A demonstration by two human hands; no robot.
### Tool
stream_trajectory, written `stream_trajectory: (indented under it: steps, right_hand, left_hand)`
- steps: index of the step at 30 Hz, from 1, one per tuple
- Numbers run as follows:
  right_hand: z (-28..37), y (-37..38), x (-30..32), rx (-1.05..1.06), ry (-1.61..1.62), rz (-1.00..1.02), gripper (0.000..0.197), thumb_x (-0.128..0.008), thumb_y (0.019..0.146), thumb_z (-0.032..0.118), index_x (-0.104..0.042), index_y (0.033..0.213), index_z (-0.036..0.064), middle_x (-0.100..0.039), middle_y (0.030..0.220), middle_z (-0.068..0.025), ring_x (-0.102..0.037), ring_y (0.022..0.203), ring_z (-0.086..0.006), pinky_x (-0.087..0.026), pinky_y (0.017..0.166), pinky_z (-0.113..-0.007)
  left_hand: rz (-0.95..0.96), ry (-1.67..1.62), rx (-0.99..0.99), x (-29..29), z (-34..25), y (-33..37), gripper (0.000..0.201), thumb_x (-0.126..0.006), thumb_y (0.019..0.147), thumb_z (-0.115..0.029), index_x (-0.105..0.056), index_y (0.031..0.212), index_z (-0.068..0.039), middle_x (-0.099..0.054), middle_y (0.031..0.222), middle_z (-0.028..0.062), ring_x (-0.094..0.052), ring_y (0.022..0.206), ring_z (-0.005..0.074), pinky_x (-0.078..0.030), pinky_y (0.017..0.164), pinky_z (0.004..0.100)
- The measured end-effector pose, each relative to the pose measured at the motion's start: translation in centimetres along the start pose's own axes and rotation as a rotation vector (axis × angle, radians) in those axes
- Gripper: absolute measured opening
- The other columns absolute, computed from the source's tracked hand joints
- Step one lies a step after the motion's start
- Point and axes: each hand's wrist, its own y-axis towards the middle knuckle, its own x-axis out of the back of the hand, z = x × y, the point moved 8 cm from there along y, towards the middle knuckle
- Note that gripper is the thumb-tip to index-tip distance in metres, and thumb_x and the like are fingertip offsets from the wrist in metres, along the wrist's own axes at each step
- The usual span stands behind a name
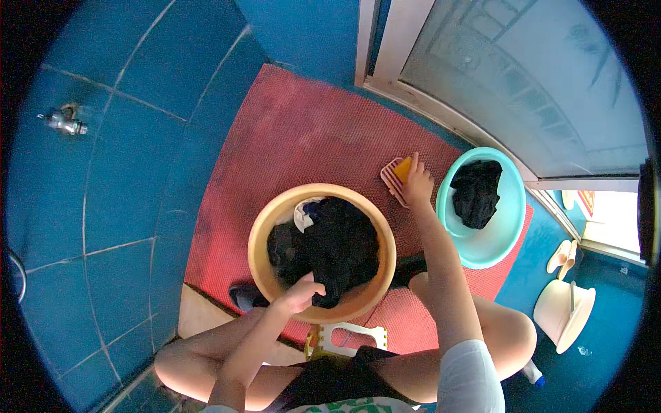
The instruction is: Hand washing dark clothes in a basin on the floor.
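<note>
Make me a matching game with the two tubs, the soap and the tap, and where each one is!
Things:
1. tan basin
2. turquoise basin
3. orange soap bar
4. metal tap

Places:
A. on the blue tiled wall, far left
B. under the right hand, on a pink ribbed dish
C. in front of the knees, left hand on its dark clothes
D. by the glass door, holding one dark garment

Pairs: 1-C, 2-D, 3-B, 4-A
</note>
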Motion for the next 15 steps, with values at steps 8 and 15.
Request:
stream_trajectory:
  steps: [8, 15]
  right_hand:
    - [0.4, 0.5, -0.9, 0.109, 0.057, 0.216, 0.022, -0.052, 0.076, 0.020, -0.049, 0.096, 0.0102, -0.054, 0.091, -0.0053, -0.057, 0.084, -0.0231, -0.050, 0.060, -0.036]
    - [-0.6, 0.5, 0.3, 0.012, 0.164, 0.168, 0.018, -0.056, 0.077, 0.022, -0.052, 0.088, 0.0090, -0.059, 0.087, -0.0077, -0.059, 0.083, -0.0236, -0.049, 0.063, -0.037]
  left_hand:
    - [0.069, -0.194, -0.045, -1.6, -2.5, -2.3, 0.045, -0.051, 0.068, 0.005, -0.045, 0.112, -0.002, -0.054, 0.106, 0.0086, -0.053, 0.094, 0.0192, -0.044, 0.079, 0.0294]
    - [0.003, 0.003, -0.016, -1.9, -3.2, -5.9, 0.040, -0.051, 0.069, 0.005, -0.049, 0.108, -0.001, -0.056, 0.101, 0.0068, -0.054, 0.091, 0.0186, -0.044, 0.077, 0.0285]
